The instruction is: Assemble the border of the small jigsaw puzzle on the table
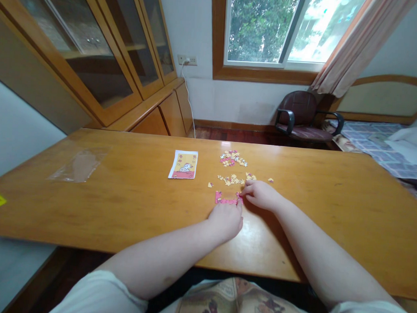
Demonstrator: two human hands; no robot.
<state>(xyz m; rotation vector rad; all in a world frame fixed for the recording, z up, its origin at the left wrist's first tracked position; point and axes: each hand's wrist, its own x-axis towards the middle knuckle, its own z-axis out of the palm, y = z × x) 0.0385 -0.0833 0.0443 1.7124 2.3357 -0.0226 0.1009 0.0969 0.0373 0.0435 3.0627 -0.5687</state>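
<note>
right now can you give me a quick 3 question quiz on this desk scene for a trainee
1. True or false: the left hand rests by the joined pink puzzle strip.
2. Where is the reference card from the loose puzzle pieces? A) left B) right C) underneath
3. What clear item lies at the wooden table's far left?

Key:
1. True
2. A
3. A plastic bag; the right hand is far from it.

A home bedroom: bed (383, 146), curtained window (288, 29), glass-fronted wooden cabinets (96, 52).
</note>
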